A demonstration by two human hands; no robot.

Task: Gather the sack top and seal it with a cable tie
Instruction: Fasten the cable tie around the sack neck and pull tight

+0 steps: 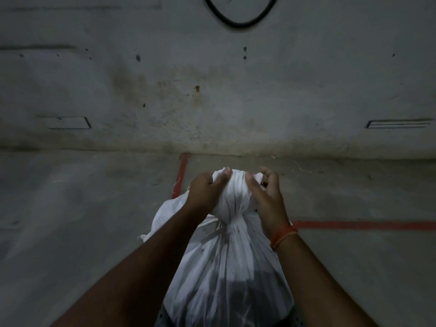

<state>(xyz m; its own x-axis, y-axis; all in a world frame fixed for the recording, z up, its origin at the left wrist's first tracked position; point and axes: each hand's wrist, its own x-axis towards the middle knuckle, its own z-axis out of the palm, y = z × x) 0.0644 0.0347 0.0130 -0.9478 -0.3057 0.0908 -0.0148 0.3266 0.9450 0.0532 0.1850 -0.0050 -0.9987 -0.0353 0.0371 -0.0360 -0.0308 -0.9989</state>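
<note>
Both hands [236, 192] grip the sack [230, 251] top, apparently tied.

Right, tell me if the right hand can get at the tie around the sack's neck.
Probably yes: the right hand sits on the gathered top just above the tie, nothing lies between them, and the left hand holds the sack.

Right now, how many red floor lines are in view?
2. One line runs from the wall's foot toward the left hand, then passes behind the sack. The other line runs rightward from behind the right hand. They may join, hidden by the sack.
</note>
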